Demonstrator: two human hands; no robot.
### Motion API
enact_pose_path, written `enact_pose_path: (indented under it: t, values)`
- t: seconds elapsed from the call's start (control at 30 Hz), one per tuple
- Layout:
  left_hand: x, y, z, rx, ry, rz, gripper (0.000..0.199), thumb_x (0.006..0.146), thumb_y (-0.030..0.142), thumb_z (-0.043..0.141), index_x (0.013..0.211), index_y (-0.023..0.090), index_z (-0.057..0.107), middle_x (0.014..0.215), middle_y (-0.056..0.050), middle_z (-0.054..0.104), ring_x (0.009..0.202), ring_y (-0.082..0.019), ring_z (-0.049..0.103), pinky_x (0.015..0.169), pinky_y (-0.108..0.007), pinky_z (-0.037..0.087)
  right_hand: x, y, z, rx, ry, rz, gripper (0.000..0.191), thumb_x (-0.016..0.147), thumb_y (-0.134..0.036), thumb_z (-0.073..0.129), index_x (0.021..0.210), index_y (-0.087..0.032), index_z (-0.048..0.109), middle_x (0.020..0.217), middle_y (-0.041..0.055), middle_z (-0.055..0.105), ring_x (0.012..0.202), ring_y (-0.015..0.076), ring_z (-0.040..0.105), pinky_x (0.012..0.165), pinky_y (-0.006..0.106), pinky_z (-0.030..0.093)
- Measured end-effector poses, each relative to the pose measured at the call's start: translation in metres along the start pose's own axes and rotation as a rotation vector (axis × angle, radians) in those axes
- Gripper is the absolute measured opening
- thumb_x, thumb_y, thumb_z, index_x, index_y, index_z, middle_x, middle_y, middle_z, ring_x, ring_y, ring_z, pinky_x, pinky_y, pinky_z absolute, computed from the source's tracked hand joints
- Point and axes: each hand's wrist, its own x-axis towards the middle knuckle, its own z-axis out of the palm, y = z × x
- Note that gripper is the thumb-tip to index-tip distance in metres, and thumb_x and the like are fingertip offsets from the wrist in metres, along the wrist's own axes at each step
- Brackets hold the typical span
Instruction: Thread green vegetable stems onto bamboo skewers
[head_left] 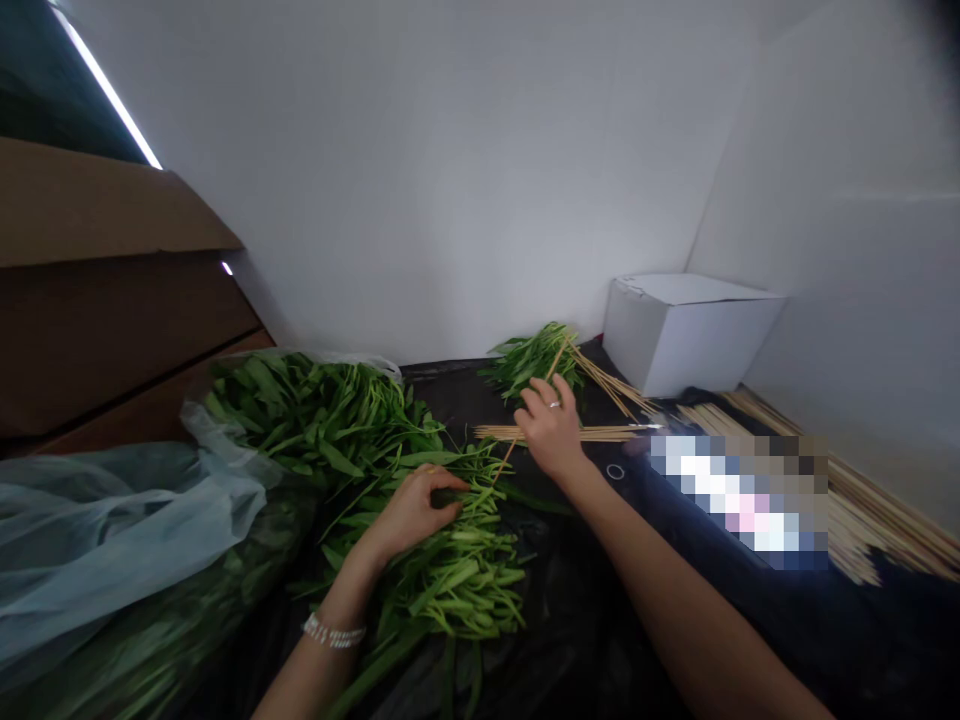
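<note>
A pile of leafy green stems (pixel 465 580) lies in front of me on black plastic. My left hand (pixel 420 510) rests on the pile, its thumb and fingers curved round some stems near the top. My right hand (pixel 551 420) is closed on a thin wooden skewer (pixel 507 462), which slants down to the stems beside my left fingers. Under and beside the right hand lie more skewers (pixel 607 434). Behind it sits a bunch of greens (pixel 536 358) with several skewers (pixel 611 383) sticking out to the right.
Clear plastic bags of greens (pixel 300 410) fill the left side, below a cardboard box (pixel 112 330). A white box (pixel 697 330) stands at the back right. Many loose skewers (pixel 885 500) lie at the right, beside a bright pixelated patch.
</note>
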Motion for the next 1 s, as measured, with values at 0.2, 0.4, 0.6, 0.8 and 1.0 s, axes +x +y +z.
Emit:
enact_pose_path:
  t: [0.2, 0.4, 0.6, 0.8, 1.0]
  values:
    - [0.002, 0.001, -0.004, 0.069, 0.054, 0.055, 0.017, 0.078, 0.019, 0.061, 0.086, 0.024, 0.075, 0.092, -0.005, 0.071, 0.091, -0.023, 0.061, 0.084, -0.034, 0.044, 0.000, -0.014, 0.001, 0.102, -0.245, -0.059, 0.033, 0.095, -0.016, 0.041, 0.084, -0.023, 0.072, 0.097, 0.0077, 0.064, 0.122, 0.0233, 0.041, 0.112, 0.047, 0.021]
    - [0.004, 0.010, -0.005, -0.053, 0.155, 0.014, 0.026, 0.088, 0.040, 0.057, 0.081, 0.022, 0.075, 0.083, -0.006, 0.069, 0.084, -0.021, 0.061, 0.079, -0.032, 0.044, 0.002, 0.004, -0.004, 0.019, -0.263, 0.120, 0.031, 0.096, -0.018, 0.040, 0.091, -0.023, 0.070, 0.096, 0.0074, 0.063, 0.116, 0.0245, 0.042, 0.112, 0.049, 0.012]
    - [0.004, 0.006, 0.007, 0.112, 0.054, 0.061, 0.016, 0.077, 0.038, 0.072, 0.082, 0.023, 0.075, 0.084, -0.006, 0.068, 0.085, -0.022, 0.059, 0.080, -0.033, 0.042, 0.007, -0.011, -0.013, 0.053, -0.252, 0.090, 0.035, 0.095, -0.015, 0.038, 0.119, -0.013, 0.063, 0.096, 0.0107, 0.063, 0.100, 0.0251, 0.046, 0.104, 0.044, 0.024]
    - [0.007, 0.005, 0.003, -0.108, 0.148, 0.026, 0.012, 0.078, 0.033, 0.069, 0.076, 0.021, 0.072, 0.090, -0.007, 0.071, 0.091, -0.022, 0.062, 0.087, -0.035, 0.044, 0.007, -0.021, -0.014, 0.065, -0.330, 0.111, 0.050, 0.091, -0.013, 0.038, 0.140, -0.004, 0.044, 0.098, 0.0163, 0.061, 0.094, 0.0280, 0.047, 0.079, 0.039, 0.036]
    - [0.005, -0.001, -0.014, -0.858, 0.436, -0.349, 0.032, 0.070, 0.043, 0.076, 0.088, 0.018, 0.067, 0.084, -0.005, 0.074, 0.077, -0.019, 0.069, 0.072, -0.030, 0.052, 0.004, -0.029, -0.007, 0.092, -0.322, 0.233, 0.045, 0.101, -0.026, 0.031, 0.141, -0.011, 0.044, 0.096, 0.0129, 0.063, 0.091, 0.0223, 0.053, 0.073, 0.030, 0.039]
